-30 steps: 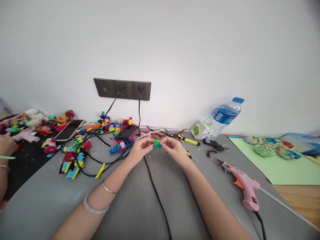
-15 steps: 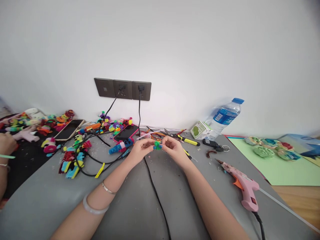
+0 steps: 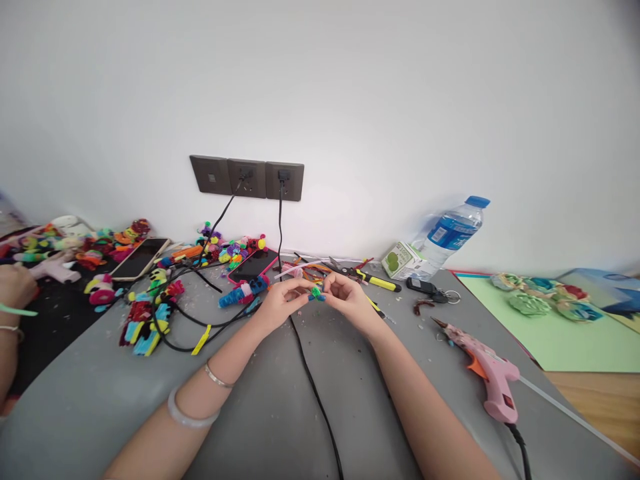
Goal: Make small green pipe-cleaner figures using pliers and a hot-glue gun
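Note:
A small green fuzzy piece [image 3: 316,292] is pinched between the fingertips of both hands, above the grey table [image 3: 300,413]. My left hand [image 3: 283,301] grips its left side, and my right hand [image 3: 347,300] grips its right side. Bits of blue show at the fingertips beside the green. Much of the piece is covered by the fingers. Just left of my left hand lies a blue fuzzy roll [image 3: 241,293] with a pink band. Behind my right hand are yellow-and-black pliers [image 3: 377,282].
A pink glue gun [image 3: 493,377] lies at the right, near keys [image 3: 440,293], a box [image 3: 400,260] and a bottle [image 3: 453,230]. Phones, black cables and fuzzy figures [image 3: 147,317] are at the left. Another person's hand [image 3: 15,293] is at the left edge.
The green piece looks slightly turned between my fingertips, with less of it showing. Both my hands stay nearly in place. The other person's hand has shifted slightly right.

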Tool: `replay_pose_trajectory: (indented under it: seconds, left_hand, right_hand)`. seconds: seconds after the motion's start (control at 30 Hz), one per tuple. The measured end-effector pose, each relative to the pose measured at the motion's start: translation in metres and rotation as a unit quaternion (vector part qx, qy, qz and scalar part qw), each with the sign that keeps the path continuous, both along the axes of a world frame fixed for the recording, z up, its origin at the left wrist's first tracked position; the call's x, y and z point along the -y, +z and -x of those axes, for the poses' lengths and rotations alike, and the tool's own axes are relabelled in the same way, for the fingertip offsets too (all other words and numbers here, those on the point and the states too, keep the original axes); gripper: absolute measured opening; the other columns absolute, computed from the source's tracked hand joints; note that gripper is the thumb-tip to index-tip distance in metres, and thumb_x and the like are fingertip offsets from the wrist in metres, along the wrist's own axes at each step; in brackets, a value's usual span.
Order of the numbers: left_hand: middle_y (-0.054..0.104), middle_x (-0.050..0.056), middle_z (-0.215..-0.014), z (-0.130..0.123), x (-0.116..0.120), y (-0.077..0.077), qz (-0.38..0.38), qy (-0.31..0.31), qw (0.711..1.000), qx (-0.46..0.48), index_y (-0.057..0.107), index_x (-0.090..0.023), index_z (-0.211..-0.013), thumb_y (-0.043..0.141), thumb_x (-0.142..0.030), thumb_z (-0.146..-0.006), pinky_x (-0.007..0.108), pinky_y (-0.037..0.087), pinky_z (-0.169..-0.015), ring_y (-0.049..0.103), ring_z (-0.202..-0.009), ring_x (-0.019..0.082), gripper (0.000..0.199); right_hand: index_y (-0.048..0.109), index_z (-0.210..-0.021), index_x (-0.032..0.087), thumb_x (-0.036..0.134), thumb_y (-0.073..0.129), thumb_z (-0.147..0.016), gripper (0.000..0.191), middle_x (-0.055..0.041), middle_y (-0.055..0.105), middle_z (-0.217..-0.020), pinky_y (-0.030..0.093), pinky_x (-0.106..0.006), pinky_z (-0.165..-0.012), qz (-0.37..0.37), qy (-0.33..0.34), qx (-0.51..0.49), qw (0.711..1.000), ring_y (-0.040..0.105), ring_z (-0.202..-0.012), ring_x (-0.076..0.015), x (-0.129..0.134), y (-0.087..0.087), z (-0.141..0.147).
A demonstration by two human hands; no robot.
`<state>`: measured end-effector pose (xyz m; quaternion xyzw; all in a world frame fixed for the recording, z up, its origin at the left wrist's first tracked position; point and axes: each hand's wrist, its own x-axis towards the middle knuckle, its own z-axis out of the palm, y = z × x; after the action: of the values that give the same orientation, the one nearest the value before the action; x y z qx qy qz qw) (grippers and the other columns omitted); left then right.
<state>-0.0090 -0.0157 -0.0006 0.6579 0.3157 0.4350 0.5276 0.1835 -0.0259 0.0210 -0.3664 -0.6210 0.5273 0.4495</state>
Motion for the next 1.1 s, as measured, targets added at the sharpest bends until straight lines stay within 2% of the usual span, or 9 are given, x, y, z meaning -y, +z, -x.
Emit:
replay_pose_trajectory:
  seconds: [0.23,0.4,0.57,0.83,1.1]
  left_hand:
    - [0.067,0.009,-0.097,0.0002,0.001,0.0029,-0.02,0.004,1.0,-0.017,0.071,-0.013,-0.103,0.065,-0.033,-0.083,0.025,0.053,-0.063,0.061,-0.077,0.016,0.028]
    - [0.069,0.008,-0.095,-0.0009,-0.0021,0.0039,-0.016,0.033,0.999,0.015,0.068,-0.014,-0.098,0.068,-0.032,-0.082,0.027,0.053,-0.075,0.064,-0.087,0.018,0.024]
    - [0.067,0.007,-0.092,-0.0018,-0.0046,0.0029,0.014,0.068,0.997,0.046,0.064,-0.015,-0.097,0.07,-0.037,-0.079,0.026,0.051,-0.068,0.062,-0.083,0.018,0.029]
    - [0.063,0.008,-0.097,-0.0035,-0.0034,0.0041,-0.058,0.039,0.996,0.056,0.066,-0.016,-0.091,0.072,-0.038,-0.08,0.029,0.05,-0.078,0.06,-0.091,0.019,0.025]
    - [0.063,0.006,-0.096,-0.0016,-0.0042,0.0039,-0.062,0.035,0.996,0.061,0.066,-0.016,-0.092,0.071,-0.037,-0.081,0.028,0.049,-0.08,0.059,-0.091,0.018,0.024]
  right_hand:
    - [0.049,-0.075,0.023,0.05,0.076,-0.073,0.038,0.0036,0.042,-0.07,0.033,-0.027,-0.061,-0.009,0.005,-0.001,1.0,0.038,-0.063,-0.0128,0.0003,-0.0007,-0.0004]
    - [0.051,-0.08,0.022,0.057,0.072,-0.075,0.041,0.0009,0.045,-0.075,0.036,-0.027,-0.061,-0.034,-0.012,-0.007,0.999,0.04,-0.066,-0.014,0.0002,0.0021,-0.0012]
    - [0.053,-0.089,0.023,0.054,0.067,-0.082,0.035,-0.0012,0.05,-0.083,0.038,-0.027,-0.061,-0.042,-0.022,-0.023,0.999,0.045,-0.068,-0.0137,0.0008,0.0016,-0.001]
    - [0.056,-0.09,0.022,0.048,0.071,-0.08,0.031,-0.0018,0.055,-0.089,0.044,-0.026,-0.061,-0.022,0.008,-0.032,0.999,0.051,-0.069,-0.0132,0.0008,-0.0041,0.0028]
    - [0.061,-0.095,0.022,0.047,0.07,-0.082,0.03,-0.0037,0.062,-0.091,0.048,-0.029,-0.068,-0.027,0.024,-0.048,0.998,0.057,-0.076,-0.0153,0.0013,-0.0052,0.001]
